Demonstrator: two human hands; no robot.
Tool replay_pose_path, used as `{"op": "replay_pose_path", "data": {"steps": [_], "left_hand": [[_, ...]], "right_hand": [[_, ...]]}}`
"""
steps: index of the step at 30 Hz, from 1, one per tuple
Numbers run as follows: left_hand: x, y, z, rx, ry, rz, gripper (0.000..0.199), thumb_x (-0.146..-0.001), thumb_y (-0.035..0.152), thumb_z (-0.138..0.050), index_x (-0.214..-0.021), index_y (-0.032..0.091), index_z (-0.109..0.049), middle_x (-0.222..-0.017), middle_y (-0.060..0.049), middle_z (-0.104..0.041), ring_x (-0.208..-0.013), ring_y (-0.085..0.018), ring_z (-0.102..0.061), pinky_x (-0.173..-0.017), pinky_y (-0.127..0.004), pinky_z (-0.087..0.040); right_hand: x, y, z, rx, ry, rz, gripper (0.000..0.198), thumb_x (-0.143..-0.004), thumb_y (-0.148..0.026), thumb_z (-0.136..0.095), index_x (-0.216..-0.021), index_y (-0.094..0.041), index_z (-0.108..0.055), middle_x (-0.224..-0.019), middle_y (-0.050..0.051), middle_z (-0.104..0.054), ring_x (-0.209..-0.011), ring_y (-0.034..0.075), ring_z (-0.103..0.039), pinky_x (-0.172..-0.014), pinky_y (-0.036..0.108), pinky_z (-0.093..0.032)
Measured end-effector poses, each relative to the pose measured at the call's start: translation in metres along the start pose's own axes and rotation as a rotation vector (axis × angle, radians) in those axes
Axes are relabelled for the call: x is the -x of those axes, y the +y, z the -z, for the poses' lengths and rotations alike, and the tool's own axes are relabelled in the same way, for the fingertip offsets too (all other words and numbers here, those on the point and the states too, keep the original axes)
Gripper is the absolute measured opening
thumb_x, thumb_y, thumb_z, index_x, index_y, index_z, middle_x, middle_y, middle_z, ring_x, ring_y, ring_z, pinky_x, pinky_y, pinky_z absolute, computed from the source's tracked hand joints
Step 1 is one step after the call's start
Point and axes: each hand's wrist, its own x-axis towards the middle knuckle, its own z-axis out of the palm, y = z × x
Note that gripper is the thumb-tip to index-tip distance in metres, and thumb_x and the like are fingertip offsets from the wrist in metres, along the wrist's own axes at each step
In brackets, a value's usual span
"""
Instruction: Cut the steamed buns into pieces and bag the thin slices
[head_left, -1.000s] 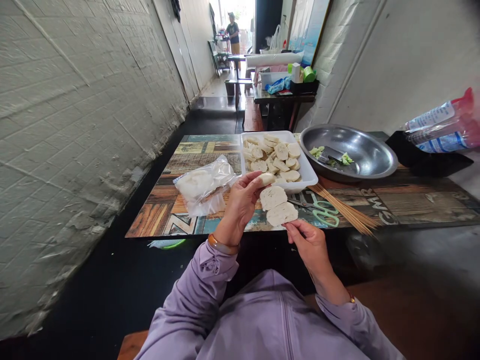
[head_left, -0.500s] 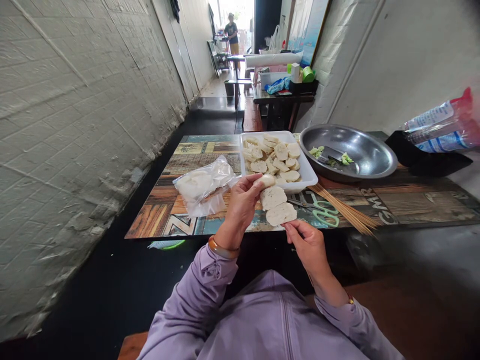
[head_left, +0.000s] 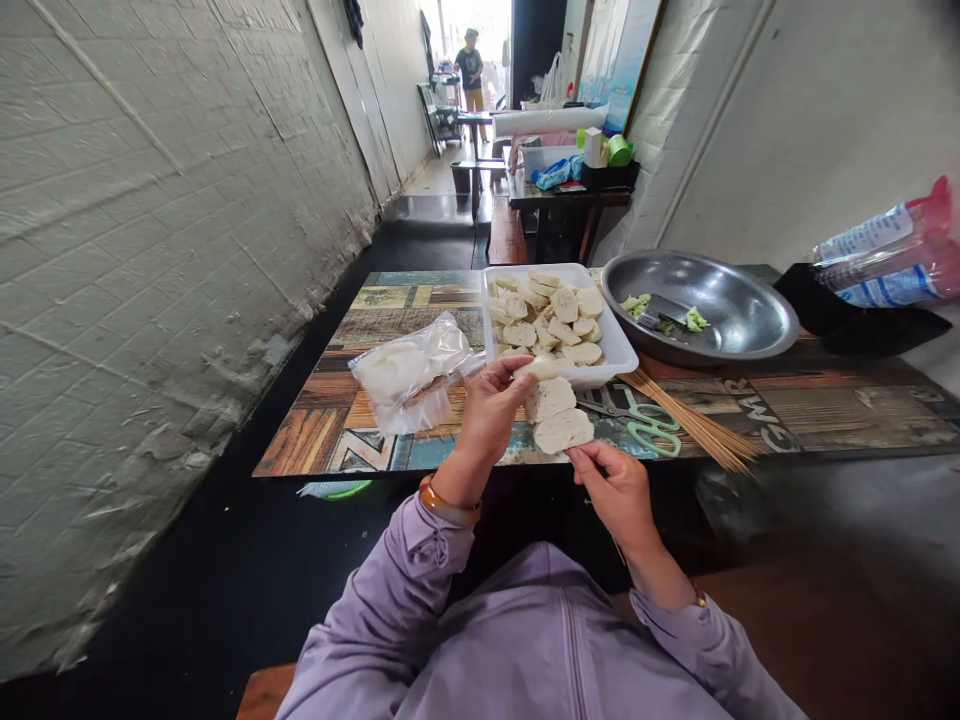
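My left hand pinches a pale, spongy food slice at the top of a short row. Below it, an upper slice and a lower slice sit edge to edge. My right hand is closed at the row's lower end on what looks like a thin skewer, mostly hidden by the slices and fingers. Just beyond my hands stands a white plastic tub heaped with similar slices. Scissors with pale green handles and a bundle of bamboo skewers lie to the right.
A clear plastic bag with white contents lies left on the patterned table. At the back right, a steel bowl holds green scraps and a dark flat tool. Wrapped packages stand far right. A person stands in the background.
My left hand and the slice it pinches have come slightly lower, closer to the slice beneath. My right hand stays nearly still. The view has shifted a little.
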Motion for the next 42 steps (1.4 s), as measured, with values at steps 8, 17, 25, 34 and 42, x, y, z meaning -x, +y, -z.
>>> {"op": "replay_pose_path", "data": {"steps": [8,17,25,34,42], "left_hand": [[-0.001,0.003,0.012,0.191,-0.063,0.151,0.051,-0.069,0.047,-0.083,-0.107,0.016,-0.068,-0.083,-0.004,-0.071,-0.071,-0.015,-0.067,-0.065,-0.027,-0.053],[0.000,-0.004,0.010,0.114,-0.093,0.150,0.046,-0.062,0.038,-0.089,-0.098,0.013,-0.073,-0.083,-0.006,-0.074,-0.071,-0.015,-0.066,-0.066,-0.024,-0.050],[0.003,-0.018,-0.001,0.052,0.113,0.007,0.039,-0.064,0.039,-0.086,-0.092,0.015,-0.074,-0.080,-0.002,-0.073,-0.070,-0.013,-0.063,-0.067,-0.023,-0.047],[0.006,-0.012,0.003,0.105,-0.021,0.085,0.044,-0.065,0.042,-0.086,-0.096,0.015,-0.073,-0.088,-0.006,-0.075,-0.076,-0.016,-0.066,-0.068,-0.025,-0.049],[0.011,-0.012,0.004,0.071,-0.053,0.105,0.044,-0.069,0.047,-0.083,-0.096,0.014,-0.074,-0.087,-0.008,-0.075,-0.074,-0.017,-0.065,-0.066,-0.026,-0.047]], "right_hand": [[0.005,0.010,0.004,-0.023,-0.029,0.006,0.031,-0.093,-0.040,-0.058,-0.068,-0.022,-0.065,-0.055,-0.003,-0.058,-0.054,0.014,-0.054,-0.058,0.026,-0.043],[0.004,0.005,0.004,0.054,-0.030,0.091,0.029,-0.093,-0.036,-0.059,-0.069,-0.021,-0.066,-0.053,-0.004,-0.058,-0.051,0.012,-0.054,-0.054,0.025,-0.041],[0.003,0.001,0.003,0.183,0.010,0.286,0.027,-0.095,-0.029,-0.057,-0.070,-0.023,-0.065,-0.058,-0.001,-0.063,-0.053,0.014,-0.054,-0.057,0.027,-0.043],[0.002,0.007,0.009,0.166,-0.007,0.236,0.025,-0.094,-0.030,-0.058,-0.072,-0.023,-0.067,-0.057,-0.002,-0.062,-0.051,0.013,-0.054,-0.054,0.027,-0.042],[-0.001,0.010,0.015,0.192,-0.062,0.279,0.027,-0.095,-0.030,-0.057,-0.072,-0.023,-0.066,-0.062,-0.001,-0.065,-0.057,0.015,-0.057,-0.060,0.028,-0.045]]}}
